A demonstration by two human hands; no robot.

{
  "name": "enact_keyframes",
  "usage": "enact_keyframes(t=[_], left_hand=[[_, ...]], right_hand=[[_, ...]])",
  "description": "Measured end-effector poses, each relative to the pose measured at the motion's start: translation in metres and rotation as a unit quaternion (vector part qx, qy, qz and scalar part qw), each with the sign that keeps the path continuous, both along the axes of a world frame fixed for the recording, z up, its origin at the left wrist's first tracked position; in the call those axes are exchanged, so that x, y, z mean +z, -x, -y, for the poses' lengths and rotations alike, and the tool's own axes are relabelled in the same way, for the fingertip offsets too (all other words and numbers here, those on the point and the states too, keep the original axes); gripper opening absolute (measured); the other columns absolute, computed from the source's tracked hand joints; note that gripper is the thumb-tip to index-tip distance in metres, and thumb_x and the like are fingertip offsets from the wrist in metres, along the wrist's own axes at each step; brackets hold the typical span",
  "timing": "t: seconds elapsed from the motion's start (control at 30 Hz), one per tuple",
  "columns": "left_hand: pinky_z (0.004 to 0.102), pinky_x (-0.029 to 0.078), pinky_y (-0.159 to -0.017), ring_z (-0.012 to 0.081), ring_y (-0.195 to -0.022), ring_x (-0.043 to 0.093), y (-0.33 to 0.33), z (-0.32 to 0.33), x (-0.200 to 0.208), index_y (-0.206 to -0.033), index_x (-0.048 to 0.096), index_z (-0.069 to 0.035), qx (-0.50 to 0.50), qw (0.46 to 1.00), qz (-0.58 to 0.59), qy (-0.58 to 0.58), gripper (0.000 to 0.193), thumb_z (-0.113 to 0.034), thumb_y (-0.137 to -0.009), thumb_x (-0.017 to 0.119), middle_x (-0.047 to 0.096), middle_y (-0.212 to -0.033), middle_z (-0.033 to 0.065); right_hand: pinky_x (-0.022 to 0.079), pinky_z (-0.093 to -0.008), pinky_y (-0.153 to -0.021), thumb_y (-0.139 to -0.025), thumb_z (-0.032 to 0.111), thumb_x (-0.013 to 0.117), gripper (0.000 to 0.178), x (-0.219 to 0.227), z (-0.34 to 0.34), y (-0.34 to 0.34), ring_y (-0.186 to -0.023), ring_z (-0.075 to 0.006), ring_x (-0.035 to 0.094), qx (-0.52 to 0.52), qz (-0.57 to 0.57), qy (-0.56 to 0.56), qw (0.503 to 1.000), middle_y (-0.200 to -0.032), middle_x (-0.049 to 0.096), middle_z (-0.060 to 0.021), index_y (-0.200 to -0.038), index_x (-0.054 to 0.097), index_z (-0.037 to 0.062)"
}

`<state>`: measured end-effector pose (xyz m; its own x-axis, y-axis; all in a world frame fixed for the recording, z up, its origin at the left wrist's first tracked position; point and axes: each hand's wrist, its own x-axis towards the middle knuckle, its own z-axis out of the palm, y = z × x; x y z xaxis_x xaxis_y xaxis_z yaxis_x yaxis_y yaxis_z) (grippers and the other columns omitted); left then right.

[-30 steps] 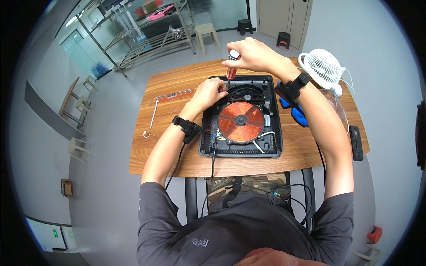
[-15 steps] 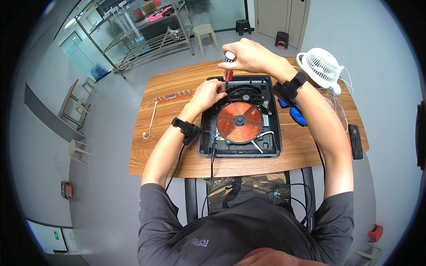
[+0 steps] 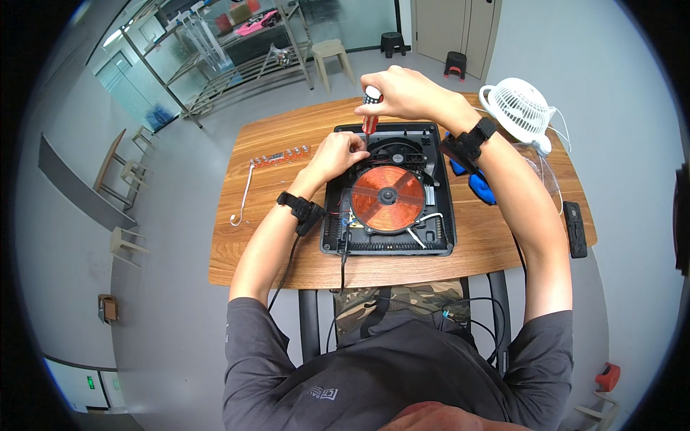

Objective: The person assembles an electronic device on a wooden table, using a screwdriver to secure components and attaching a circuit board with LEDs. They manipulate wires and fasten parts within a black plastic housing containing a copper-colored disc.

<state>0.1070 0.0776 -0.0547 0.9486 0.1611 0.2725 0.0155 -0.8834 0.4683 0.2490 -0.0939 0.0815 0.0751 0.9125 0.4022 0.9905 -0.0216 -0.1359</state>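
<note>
An opened induction cooker [image 3: 447,194] lies on the table, its black housing showing a round copper coil [image 3: 370,205] and, behind that, a black fan [image 3: 397,152]. My right hand [image 3: 402,95] grips the red, white and dark patterned handle of a screwdriver [image 3: 370,123], held upright over the far left part of the housing. Down by the screwdriver's shaft, my left hand [image 3: 336,154] rests at the housing's left edge with thumb and fingers pinched together. Those fingers hide the screwdriver's tip and whatever they pinch.
On the wooden table [image 3: 280,244], a small circuit board [image 3: 287,154] with a white cable lies left. To the right are a white fan [image 3: 521,108], a blue object [image 3: 481,188] and a black oblong device [image 3: 575,230]. Thin black cables hang from my wrist straps.
The screwdriver handle has turned a little and sits slightly lower, with my right hand shifting along with it. My left hand stays almost in place.
</note>
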Motion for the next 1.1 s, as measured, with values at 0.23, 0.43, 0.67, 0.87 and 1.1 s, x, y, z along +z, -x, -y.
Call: enact_keyframes(t=[0.23, 0.43, 0.67, 0.87, 1.1], left_hand=[[0.0375, 0.055, -0.075, 0.0256, -0.078, 0.072, -0.01, 0.007, 0.006, -0.09, 0.075, 0.001, 0.011, 0.999, -0.024, 0.026, 0.019, -0.017, -0.086, 0.079, 0.075, -0.085, 0.0157], [0.0368, 0.056, -0.078, 0.0246, -0.081, 0.072, -0.019, -0.005, -0.009, -0.092, 0.075, 0.002, -0.015, 0.997, -0.043, 0.06, 0.02, -0.017, -0.087, 0.077, 0.075, -0.087, 0.0138], [0.0379, 0.056, -0.08, 0.0264, -0.084, 0.072, -0.019, -0.009, -0.017, -0.092, 0.076, 0.001, -0.027, 0.998, -0.043, 0.036, 0.019, -0.016, -0.087, 0.077, 0.075, -0.089, 0.015], [0.0386, 0.055, -0.082, 0.0279, -0.086, 0.072, -0.022, -0.011, -0.023, -0.092, 0.076, 0.001, -0.027, 0.998, -0.045, 0.036, 0.018, -0.017, -0.088, 0.076, 0.075, -0.09, 0.0155], [0.0398, 0.055, -0.083, 0.0307, -0.087, 0.072, -0.021, -0.009, -0.02, -0.092, 0.076, 0.0, -0.03, 0.998, -0.044, 0.016, 0.019, -0.018, -0.087, 0.076, 0.075, -0.09, 0.0167]], right_hand=[[0.057, -0.0491, -0.076, -0.087, 0.058, 0.073, 0.057, 0.003, -0.011, -0.002, -0.087, -0.0426, 0.071, -0.034, -0.005, 0.073, 0.997, -0.084, 0.072, -0.0223, -0.096, 0.068, 0.0017], [0.055, -0.0491, -0.074, -0.089, 0.058, 0.071, 0.058, -0.002, -0.021, -0.008, -0.082, -0.0421, 0.069, -0.032, 0.002, 0.077, 0.997, -0.08, 0.069, -0.0208, -0.092, 0.065, 0.0009], [0.055, -0.0497, -0.075, -0.09, 0.057, 0.071, 0.057, -0.014, -0.029, -0.012, -0.084, -0.0437, 0.068, -0.035, -0.013, 0.082, 0.996, -0.08, 0.069, -0.022, -0.091, 0.065, 0.0003], [0.055, -0.0494, -0.074, -0.089, 0.057, 0.071, 0.057, -0.014, -0.032, -0.009, -0.082, -0.0438, 0.069, -0.039, -0.002, 0.089, 0.995, -0.079, 0.069, -0.0217, -0.091, 0.065, 0.0005], [0.055, -0.049, -0.073, -0.089, 0.058, 0.072, 0.058, -0.015, -0.034, -0.009, -0.082, -0.0433, 0.069, -0.029, 0.004, 0.088, 0.996, -0.079, 0.069, -0.021, -0.091, 0.065, 0.0007]])
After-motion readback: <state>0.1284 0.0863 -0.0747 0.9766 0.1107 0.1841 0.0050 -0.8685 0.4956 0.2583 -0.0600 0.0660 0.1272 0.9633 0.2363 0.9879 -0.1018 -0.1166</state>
